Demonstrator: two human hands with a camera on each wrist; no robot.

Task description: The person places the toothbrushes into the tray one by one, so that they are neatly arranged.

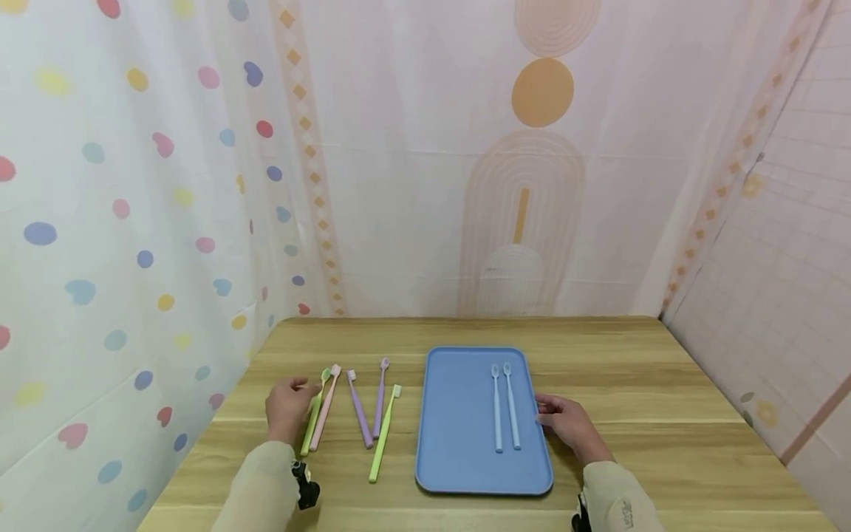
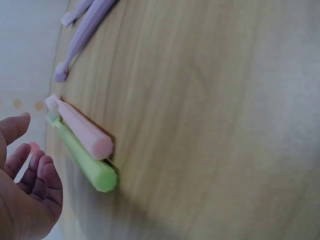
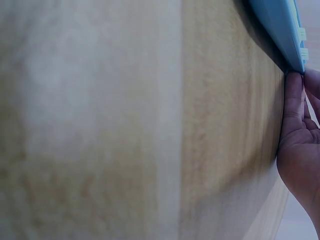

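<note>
A pale sleeve point(image 1: 255, 491) leads to the left hand point(image 1: 287, 406), loosely curled around nothing, just beside a green brush point(image 2: 85, 155) and a pink brush point(image 1: 324, 410). Two purple brushes point(image 1: 360, 410) and another green brush point(image 1: 383, 440) lie between these and the tray point(image 1: 455, 421), which bears two blue brushes point(image 1: 496, 414). The right hand point(image 1: 570, 421) touches its right edge; whether it pinches, I cannot tell.

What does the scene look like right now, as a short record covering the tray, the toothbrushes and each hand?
Tray: blue, on the wooden table
On tray: two light blue toothbrushes, toward its right side
Left of tray: two green toothbrushes, one pink toothbrush, two purple toothbrushes
Left hand: beside the leftmost green toothbrush, gripping nothing
Right hand: touching the tray's right edge
</note>
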